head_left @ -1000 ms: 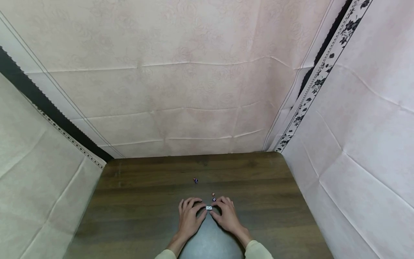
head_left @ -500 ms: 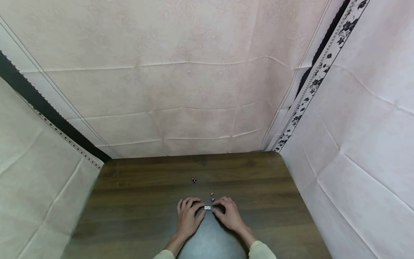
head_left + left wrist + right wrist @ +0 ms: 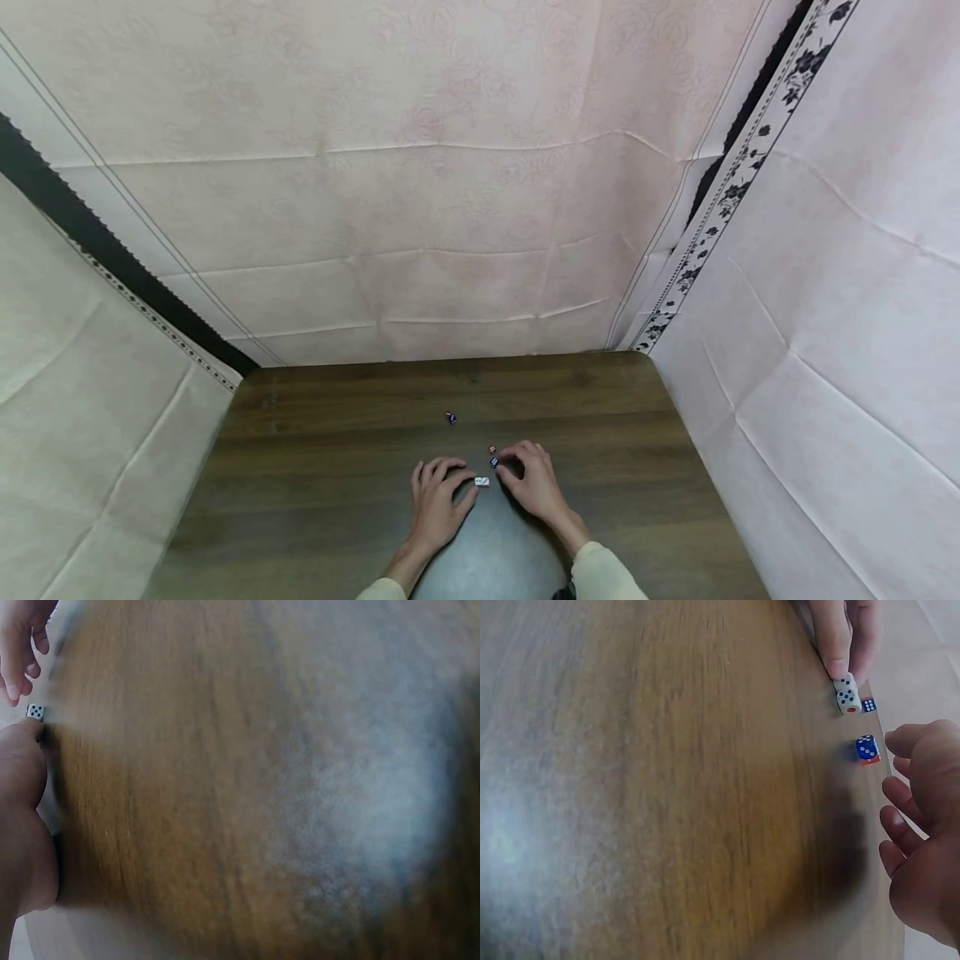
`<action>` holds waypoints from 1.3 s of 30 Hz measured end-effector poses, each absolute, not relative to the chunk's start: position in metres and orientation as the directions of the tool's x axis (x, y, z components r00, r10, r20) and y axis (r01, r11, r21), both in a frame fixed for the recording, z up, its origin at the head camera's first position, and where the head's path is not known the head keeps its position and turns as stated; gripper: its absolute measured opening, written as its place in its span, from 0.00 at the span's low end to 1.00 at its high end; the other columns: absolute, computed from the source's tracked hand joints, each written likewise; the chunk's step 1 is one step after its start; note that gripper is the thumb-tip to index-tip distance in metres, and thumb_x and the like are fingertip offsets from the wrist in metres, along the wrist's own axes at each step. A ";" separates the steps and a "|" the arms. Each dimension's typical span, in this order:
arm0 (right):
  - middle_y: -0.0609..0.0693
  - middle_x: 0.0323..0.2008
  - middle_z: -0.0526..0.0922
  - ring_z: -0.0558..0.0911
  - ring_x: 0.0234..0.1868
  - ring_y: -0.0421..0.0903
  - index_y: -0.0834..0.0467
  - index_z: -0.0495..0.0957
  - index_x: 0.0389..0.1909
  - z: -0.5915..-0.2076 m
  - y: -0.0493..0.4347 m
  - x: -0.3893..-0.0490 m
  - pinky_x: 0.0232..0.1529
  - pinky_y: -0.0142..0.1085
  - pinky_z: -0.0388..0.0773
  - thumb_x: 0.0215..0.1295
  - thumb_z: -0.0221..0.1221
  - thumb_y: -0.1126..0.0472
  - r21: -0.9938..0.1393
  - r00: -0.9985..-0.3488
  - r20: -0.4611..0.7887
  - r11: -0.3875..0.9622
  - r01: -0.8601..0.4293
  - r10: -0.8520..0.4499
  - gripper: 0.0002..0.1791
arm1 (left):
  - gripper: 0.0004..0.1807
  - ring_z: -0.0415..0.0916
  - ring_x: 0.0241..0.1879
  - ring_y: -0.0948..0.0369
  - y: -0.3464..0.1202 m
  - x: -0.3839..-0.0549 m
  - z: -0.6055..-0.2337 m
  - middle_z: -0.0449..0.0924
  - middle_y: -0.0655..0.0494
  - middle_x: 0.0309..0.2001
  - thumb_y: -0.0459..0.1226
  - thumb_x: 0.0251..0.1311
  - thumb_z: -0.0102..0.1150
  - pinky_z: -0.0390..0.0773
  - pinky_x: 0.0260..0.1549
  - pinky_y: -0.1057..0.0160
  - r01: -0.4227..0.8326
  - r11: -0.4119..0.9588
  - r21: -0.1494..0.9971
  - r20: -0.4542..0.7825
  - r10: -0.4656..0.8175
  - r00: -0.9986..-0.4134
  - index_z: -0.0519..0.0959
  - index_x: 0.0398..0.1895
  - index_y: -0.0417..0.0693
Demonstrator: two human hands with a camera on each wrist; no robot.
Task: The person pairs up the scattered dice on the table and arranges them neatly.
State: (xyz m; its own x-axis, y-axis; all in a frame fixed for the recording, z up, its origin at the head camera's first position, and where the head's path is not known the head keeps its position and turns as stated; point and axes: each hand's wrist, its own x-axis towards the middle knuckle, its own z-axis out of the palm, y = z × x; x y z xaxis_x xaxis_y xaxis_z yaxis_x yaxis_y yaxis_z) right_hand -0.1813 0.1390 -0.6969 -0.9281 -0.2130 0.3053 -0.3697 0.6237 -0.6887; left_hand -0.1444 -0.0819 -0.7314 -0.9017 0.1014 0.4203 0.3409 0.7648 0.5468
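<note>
Two white dice (image 3: 482, 482) sit side by side in front of me, one with dark pips and a red pip showing in the right wrist view. My left hand (image 3: 437, 502) pinches the left end of the pair between thumb and forefinger. Just beyond them lies a blue die (image 3: 494, 462) with white pips, seen larger as the blue die (image 3: 867, 748) in the right wrist view. Beside it curves my right hand (image 3: 534, 483), thumb and fingertips spread apart and a small gap from the die. A small red die (image 3: 492, 450) lies just past the blue one.
Farther back on the wooden table (image 3: 322, 467) lie a blue die and a red die (image 3: 450, 417) close together. Pale cloth (image 3: 450, 208) hangs behind the far edge, with more cloth panels left and right.
My right hand has left the right end of the white dice and moved forward to the blue die. My left hand stays at the white dice, which have stayed in place.
</note>
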 end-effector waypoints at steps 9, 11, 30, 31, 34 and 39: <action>0.49 0.48 0.90 0.83 0.51 0.52 0.55 0.93 0.48 -0.707 0.133 -0.184 0.57 0.51 0.73 0.67 0.79 0.61 -0.652 -0.936 0.300 0.676 -0.343 -0.185 0.11 | 0.11 0.78 0.64 0.46 -0.082 -0.145 -0.734 0.89 0.56 0.56 0.41 0.61 0.85 0.60 0.71 0.19 0.358 0.762 0.539 0.453 0.095 -0.886 0.94 0.45 0.59; 0.50 0.48 0.89 0.82 0.51 0.52 0.55 0.93 0.48 -0.707 0.131 -0.183 0.55 0.49 0.72 0.66 0.80 0.60 -0.655 -0.941 0.289 0.681 -0.328 -0.176 0.11 | 0.11 0.78 0.65 0.46 -0.083 -0.145 -0.734 0.89 0.56 0.57 0.41 0.62 0.85 0.58 0.72 0.20 0.347 0.757 0.553 0.431 0.096 -0.897 0.94 0.46 0.59; 0.48 0.47 0.85 0.77 0.48 0.47 0.51 0.93 0.45 -0.711 0.124 -0.185 0.52 0.44 0.66 0.67 0.81 0.57 -0.650 -0.966 0.233 0.721 -0.241 -0.114 0.10 | 0.09 0.77 0.66 0.46 -0.082 -0.146 -0.735 0.89 0.58 0.58 0.45 0.65 0.83 0.57 0.74 0.20 0.324 0.770 0.550 0.397 0.100 -0.912 0.94 0.47 0.62; 0.48 0.46 0.85 0.77 0.48 0.47 0.51 0.93 0.45 -0.711 0.124 -0.185 0.52 0.44 0.66 0.67 0.81 0.57 -0.648 -0.966 0.233 0.723 -0.241 -0.113 0.09 | 0.09 0.77 0.65 0.46 -0.082 -0.146 -0.735 0.89 0.58 0.58 0.44 0.65 0.83 0.57 0.74 0.20 0.327 0.770 0.548 0.402 0.100 -0.910 0.94 0.47 0.62; 0.48 0.46 0.85 0.76 0.47 0.46 0.51 0.93 0.45 -0.711 0.123 -0.185 0.51 0.43 0.65 0.67 0.81 0.58 -0.649 -0.966 0.234 0.721 -0.241 -0.112 0.09 | 0.09 0.77 0.65 0.46 -0.082 -0.146 -0.736 0.88 0.58 0.58 0.44 0.65 0.83 0.57 0.73 0.20 0.330 0.770 0.546 0.408 0.099 -0.908 0.94 0.46 0.62; 0.49 0.46 0.85 0.76 0.47 0.46 0.50 0.93 0.44 -0.712 0.123 -0.186 0.51 0.43 0.65 0.67 0.81 0.58 -0.647 -0.964 0.241 0.722 -0.246 -0.112 0.08 | 0.09 0.77 0.65 0.47 -0.082 -0.146 -0.735 0.88 0.58 0.58 0.45 0.66 0.82 0.57 0.74 0.20 0.320 0.773 0.548 0.393 0.100 -0.914 0.94 0.47 0.62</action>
State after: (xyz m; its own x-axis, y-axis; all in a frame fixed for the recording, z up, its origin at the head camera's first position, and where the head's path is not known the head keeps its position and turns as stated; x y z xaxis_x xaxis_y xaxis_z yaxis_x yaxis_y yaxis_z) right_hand -0.1856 0.1232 -0.7120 -0.9640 -0.1118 0.2413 -0.2456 0.7220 -0.6468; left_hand -0.1458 -0.0817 -0.7352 -0.9142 0.0995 0.3927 0.3195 0.7731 0.5479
